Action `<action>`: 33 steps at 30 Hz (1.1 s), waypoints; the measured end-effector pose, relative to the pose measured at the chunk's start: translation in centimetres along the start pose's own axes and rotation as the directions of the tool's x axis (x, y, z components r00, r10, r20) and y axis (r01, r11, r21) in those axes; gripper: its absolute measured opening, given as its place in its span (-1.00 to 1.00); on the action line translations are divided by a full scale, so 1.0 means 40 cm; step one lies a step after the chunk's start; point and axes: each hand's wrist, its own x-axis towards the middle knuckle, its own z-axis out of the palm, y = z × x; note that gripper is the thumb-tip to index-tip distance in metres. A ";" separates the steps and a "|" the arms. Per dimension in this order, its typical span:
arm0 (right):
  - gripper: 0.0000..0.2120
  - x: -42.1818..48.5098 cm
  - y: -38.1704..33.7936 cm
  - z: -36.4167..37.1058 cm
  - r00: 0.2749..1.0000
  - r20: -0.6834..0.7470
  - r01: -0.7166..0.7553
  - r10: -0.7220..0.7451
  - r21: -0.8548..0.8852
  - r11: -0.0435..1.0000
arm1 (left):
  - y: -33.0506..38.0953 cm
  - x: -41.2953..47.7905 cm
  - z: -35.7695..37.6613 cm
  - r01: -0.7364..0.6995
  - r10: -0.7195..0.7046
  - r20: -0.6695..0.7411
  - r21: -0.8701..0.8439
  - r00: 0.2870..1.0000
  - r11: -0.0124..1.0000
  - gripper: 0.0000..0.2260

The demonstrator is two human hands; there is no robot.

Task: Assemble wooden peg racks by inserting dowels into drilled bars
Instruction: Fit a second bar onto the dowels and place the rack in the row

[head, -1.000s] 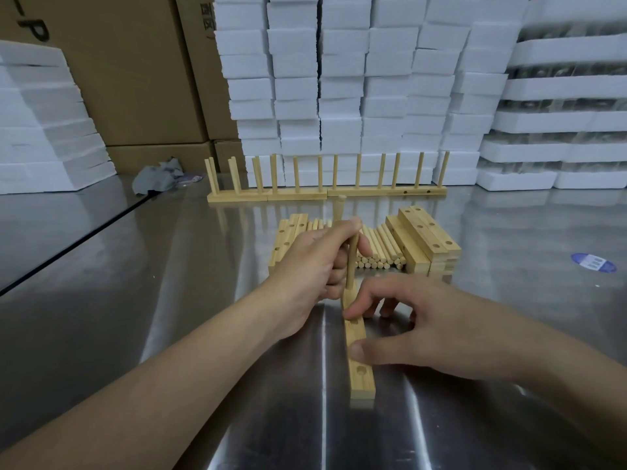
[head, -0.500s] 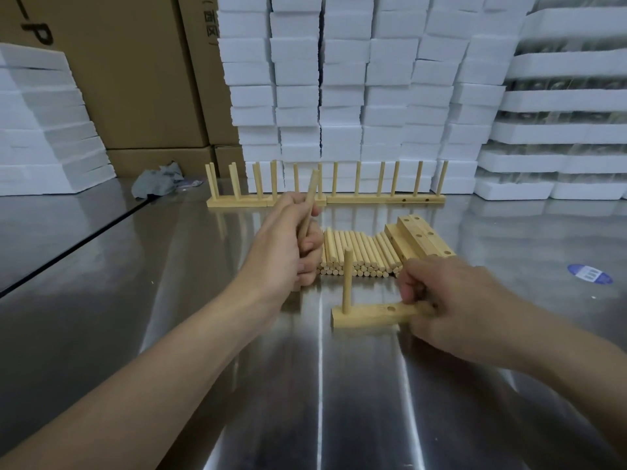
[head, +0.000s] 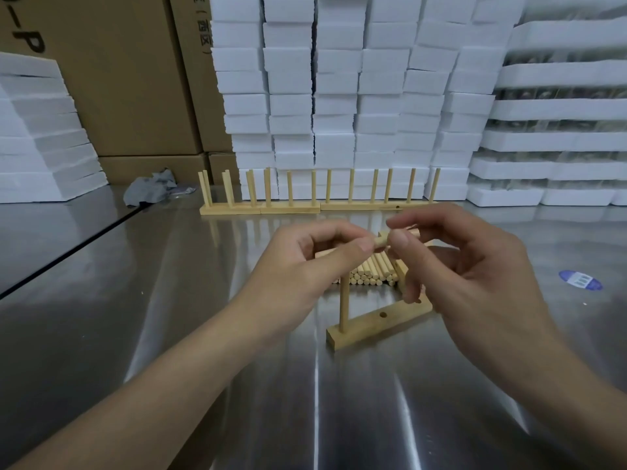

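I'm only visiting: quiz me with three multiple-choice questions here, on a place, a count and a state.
1. Blue oval sticker, relative to the near pale drilled wooden bar? A left B right C on it
2. Dowels standing in that bar? A one B three C five
3. The loose wooden dowel is: A lying flat B pinched by both hands C in one hand
B: on the steel table, right of the bar. A: a single upright dowel. B: left hand and right hand both pinch it.

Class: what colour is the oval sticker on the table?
Blue and white sticker; head view.
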 end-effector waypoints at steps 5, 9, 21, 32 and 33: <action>-0.87 0.006 0.004 0.000 0.998 -0.055 0.001 0.000 0.027 1.000 | 0.007 0.005 -0.018 0.012 -0.022 -0.108 -0.094 0.994 0.996 -0.87; -0.85 0.009 0.014 -0.008 0.997 -0.079 -0.010 0.010 0.000 1.000 | 0.007 0.008 -0.041 0.117 -0.148 -0.179 -0.173 0.973 0.978 -0.75; -0.87 0.013 0.044 -0.013 0.982 0.141 -0.076 0.129 -0.331 0.941 | -0.013 0.006 -0.027 0.106 -0.078 -0.153 0.185 0.985 0.977 -0.65; -0.90 0.034 0.068 -0.037 0.887 0.235 -0.258 0.398 -0.463 0.848 | -0.034 -0.025 -0.002 0.205 -0.389 0.116 0.694 0.914 0.690 -0.60; -0.91 0.035 0.069 -0.038 0.881 0.245 -0.250 0.404 -0.484 0.839 | -0.035 -0.024 -0.001 0.216 -0.389 0.100 0.693 0.916 0.688 -0.66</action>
